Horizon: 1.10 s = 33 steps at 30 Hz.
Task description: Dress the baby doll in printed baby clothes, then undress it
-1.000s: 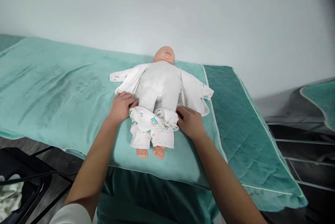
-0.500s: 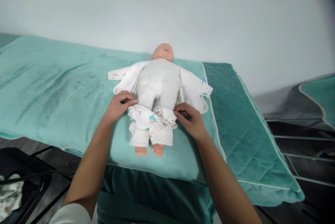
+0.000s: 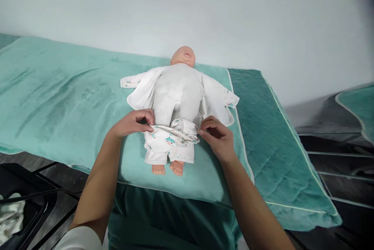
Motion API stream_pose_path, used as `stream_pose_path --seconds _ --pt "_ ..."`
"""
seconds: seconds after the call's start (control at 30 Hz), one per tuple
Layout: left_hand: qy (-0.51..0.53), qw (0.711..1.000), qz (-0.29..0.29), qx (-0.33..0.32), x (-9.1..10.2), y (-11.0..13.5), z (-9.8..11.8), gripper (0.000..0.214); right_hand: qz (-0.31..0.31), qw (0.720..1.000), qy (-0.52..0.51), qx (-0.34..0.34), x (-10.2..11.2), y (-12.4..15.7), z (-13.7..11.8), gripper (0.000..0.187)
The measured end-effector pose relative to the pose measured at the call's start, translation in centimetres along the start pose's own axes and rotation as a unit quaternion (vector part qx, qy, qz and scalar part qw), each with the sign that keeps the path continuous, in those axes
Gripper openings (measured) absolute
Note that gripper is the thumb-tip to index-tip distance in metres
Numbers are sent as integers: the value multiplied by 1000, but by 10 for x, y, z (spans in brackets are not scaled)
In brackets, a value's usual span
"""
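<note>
A baby doll (image 3: 177, 86) with a white cloth body lies on its back, its feet toward me. White printed pants (image 3: 163, 142) cover its lower legs, with the waistband bunched around knee height. My left hand (image 3: 136, 122) pinches the left edge of that waistband between thumb and fingers. At the opposite edge, my right hand (image 3: 214, 135) is closed in a pinch on the waistband. An open white baby jacket (image 3: 214, 100) is spread to both sides of the doll, its printed sleeves stretched outward.
A light green blanket (image 3: 73, 101) lies under the doll, over a darker quilted cover (image 3: 271, 144) at the right. Behind the bed rises a pale wall (image 3: 187, 8). A black tray (image 3: 32, 207) with crumpled cloth stands low at the left, a metal rack (image 3: 339, 154) at the right.
My left hand has moved slightly down and now grips the waistband, whose left side is pulled taut into a straighter edge. My right hand has shifted slightly right at the other edge.
</note>
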State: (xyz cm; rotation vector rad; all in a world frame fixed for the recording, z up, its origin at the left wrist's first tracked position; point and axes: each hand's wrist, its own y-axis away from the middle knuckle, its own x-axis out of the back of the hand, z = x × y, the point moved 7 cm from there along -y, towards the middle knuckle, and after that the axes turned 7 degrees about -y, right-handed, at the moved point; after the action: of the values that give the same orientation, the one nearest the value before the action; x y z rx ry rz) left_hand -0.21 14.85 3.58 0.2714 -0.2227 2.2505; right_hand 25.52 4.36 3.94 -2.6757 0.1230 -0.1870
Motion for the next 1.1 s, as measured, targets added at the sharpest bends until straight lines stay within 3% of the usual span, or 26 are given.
stream_pose_path --seconds 0.13,0.3,0.4,0.47,0.6,0.7,0.87,1.0,1.1 --pt "23 999 32 -23 1 0 5 22 -69 995 57 40 -20 11 -17 2" --pt "60 994 94 -4 4 -1 -4 26 -103 977 178 63 -37 9 -38 9" --pt "83 989 122 6 4 -2 -13 29 -144 973 179 22 -42 -3 -41 13" --pt "114 986 124 2 3 -3 -15 28 -159 978 125 -54 -38 -14 -35 23" --pt "155 979 135 11 2 -5 -17 29 -130 967 -24 -218 -21 -38 -12 39" --pt "154 976 148 29 2 -7 -18 29 -92 952 -102 -272 -9 -61 0 44" --pt "147 975 156 58 1 -9 -22 27 -15 961 -119 -248 4 -90 18 42" --pt "138 971 180 71 4 -8 -24 27 50 957 -147 -243 5 -83 49 46" --pt "138 969 191 77 6 -9 -25 26 44 959 -152 -237 5 -73 66 49"
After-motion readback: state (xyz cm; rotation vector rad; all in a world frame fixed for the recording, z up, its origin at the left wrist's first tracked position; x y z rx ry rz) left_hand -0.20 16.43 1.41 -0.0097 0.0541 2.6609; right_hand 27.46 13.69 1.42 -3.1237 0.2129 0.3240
